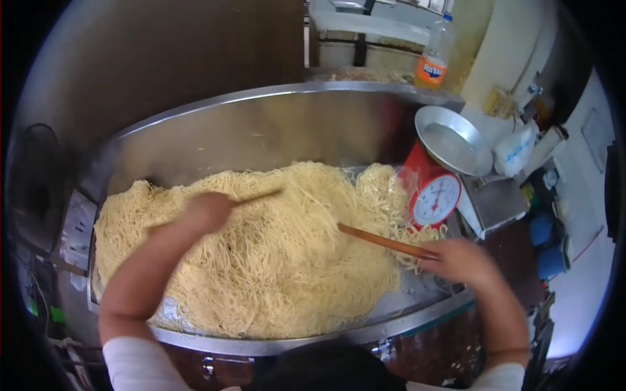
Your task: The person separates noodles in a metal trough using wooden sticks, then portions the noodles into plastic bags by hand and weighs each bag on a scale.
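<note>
A wide heap of pale yellow noodles [280, 260] covers most of a metal tray table [417, 296]. My left hand [210, 214], slightly blurred, is closed around a thin wooden stick [257, 197] over the left-centre of the heap. Part of that stick shows on both sides of the fist. At the right, my right hand [456, 259] grips the near end of a brown wooden stick [381, 240]. Its far tip touches the noodles right of centre.
A red scale [435, 199] with a round metal pan [454, 140] stands at the tray's right end, beside bagged noodles [379, 186]. A Royal bottle [433, 55] stands behind the raised metal back. Further right are a white plastic bag [516, 153] and blue containers [553, 260].
</note>
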Tool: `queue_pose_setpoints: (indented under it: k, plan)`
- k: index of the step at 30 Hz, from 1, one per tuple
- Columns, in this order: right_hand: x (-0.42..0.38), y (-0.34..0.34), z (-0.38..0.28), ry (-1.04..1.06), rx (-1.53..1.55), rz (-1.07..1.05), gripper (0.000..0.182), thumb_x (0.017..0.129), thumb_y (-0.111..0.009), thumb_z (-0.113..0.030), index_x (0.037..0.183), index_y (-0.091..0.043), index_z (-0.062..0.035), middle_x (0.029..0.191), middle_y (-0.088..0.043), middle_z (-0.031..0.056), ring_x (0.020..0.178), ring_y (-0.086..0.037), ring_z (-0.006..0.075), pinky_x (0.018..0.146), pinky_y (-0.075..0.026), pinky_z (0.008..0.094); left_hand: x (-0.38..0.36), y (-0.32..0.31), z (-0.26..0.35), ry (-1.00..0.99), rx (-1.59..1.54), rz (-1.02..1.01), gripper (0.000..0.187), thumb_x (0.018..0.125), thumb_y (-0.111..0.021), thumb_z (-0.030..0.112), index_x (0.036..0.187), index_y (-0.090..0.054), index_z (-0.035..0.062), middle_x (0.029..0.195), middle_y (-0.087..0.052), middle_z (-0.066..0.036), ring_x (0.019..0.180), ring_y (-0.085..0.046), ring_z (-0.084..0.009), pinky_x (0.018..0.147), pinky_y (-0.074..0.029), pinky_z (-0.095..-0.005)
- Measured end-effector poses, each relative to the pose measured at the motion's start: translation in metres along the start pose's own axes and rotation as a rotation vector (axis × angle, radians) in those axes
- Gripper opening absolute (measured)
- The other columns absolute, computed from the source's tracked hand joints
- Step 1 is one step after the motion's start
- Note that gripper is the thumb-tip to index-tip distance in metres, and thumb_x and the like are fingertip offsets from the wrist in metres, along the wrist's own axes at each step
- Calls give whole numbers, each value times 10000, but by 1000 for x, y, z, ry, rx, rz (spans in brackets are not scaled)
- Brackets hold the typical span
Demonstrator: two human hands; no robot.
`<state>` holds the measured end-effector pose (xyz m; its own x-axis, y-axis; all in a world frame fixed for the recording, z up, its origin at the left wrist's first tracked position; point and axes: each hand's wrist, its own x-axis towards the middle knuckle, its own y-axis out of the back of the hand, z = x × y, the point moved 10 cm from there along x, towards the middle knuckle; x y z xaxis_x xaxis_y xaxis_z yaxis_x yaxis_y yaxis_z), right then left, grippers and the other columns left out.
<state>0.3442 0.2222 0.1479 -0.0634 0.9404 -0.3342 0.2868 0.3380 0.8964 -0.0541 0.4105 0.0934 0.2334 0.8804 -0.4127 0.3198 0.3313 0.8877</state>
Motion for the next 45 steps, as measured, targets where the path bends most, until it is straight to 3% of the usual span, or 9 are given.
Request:
queue_pose_setpoints:
  k: [8, 15, 20, 22, 29, 34, 37, 40, 45]
  plan:
    - [-20, 46, 17, -119, -281, -2, 320, 787, -631, -335, 1013, -662, -111, 879, -666, 149, 842, -644, 324, 719, -499, 433, -64, -13, 183, -448, -83, -116, 229, 903, -464, 164, 1067, -588, 62, 842, -664, -139, 792, -662, -320, 661, -531, -439]
    - [195, -78, -117, 69, -204, 94, 282, 836, -510, -272, 1002, -668, -107, 956, -668, 154, 892, -645, 325, 783, -509, 425, -151, -17, 43, -170, -297, -353, 360, 898, -533, 410, 1029, -626, 88, 884, -643, -157, 849, -614, -333, 755, -462, -440]
    - [81, -7, -21, 242, 104, -36, 339, 861, -567, -345, 993, -631, -40, 898, -642, 191, 851, -624, 356, 728, -481, 425, -183, -11, -95, 113, -295, -359, 363, 886, -540, 378, 972, -646, 43, 881, -649, -183, 848, -621, -329, 757, -463, -412]
    - [2, 26, 6, 57, 111, -160, 314, 879, -578, -329, 1021, -639, -55, 769, -625, 124, 722, -619, 221, 663, -475, 337, -150, -57, -92, 140, -246, -419, 364, 893, -522, 367, 977, -645, 35, 891, -652, -186, 869, -625, -328, 770, -467, -408]
    - [-188, -8, 58, -732, 489, -366, 446, 854, -650, -388, 1151, -639, -55, 687, -607, -34, 555, -548, 64, 527, -457, 219, 3, -64, 105, -339, -305, -123, 366, 951, -422, 376, 987, -606, 61, 932, -656, -168, 864, -638, -328, 784, -481, -449]
    - [-62, -132, -12, -514, 442, -537, 418, 912, -541, -441, 1205, -609, -151, 655, -517, -17, 615, -509, 62, 533, -426, 248, -74, -118, 74, -519, -692, -252, 369, 934, -498, 397, 1040, -611, 62, 862, -643, -143, 826, -624, -297, 751, -476, -411]
    - [101, -155, -87, 178, 15, -320, 376, 918, -465, -354, 1014, -653, -43, 897, -643, 226, 829, -612, 394, 751, -472, 471, -125, -154, -37, -150, -1112, -374, 320, 897, -613, 357, 1010, -635, 59, 671, -523, 31, 608, -479, -78, 546, -401, -262]
    - [163, -103, -229, 203, -292, -116, 247, 816, -507, -229, 877, -688, -72, 881, -665, 176, 812, -643, 339, 718, -500, 453, -196, -141, -156, 306, -1126, -123, 267, 903, -612, 317, 930, -619, 51, 624, -489, 54, 523, -415, -49, 460, -359, -227]
    - [102, -69, -218, 260, -367, -133, 235, 872, -493, -288, 952, -642, -125, 813, -653, 128, 805, -641, 317, 722, -495, 444, -323, -127, -199, 578, -965, -449, 326, 876, -620, 363, 901, -635, 38, 589, -537, -6, 472, -478, -80, 415, -362, -247]
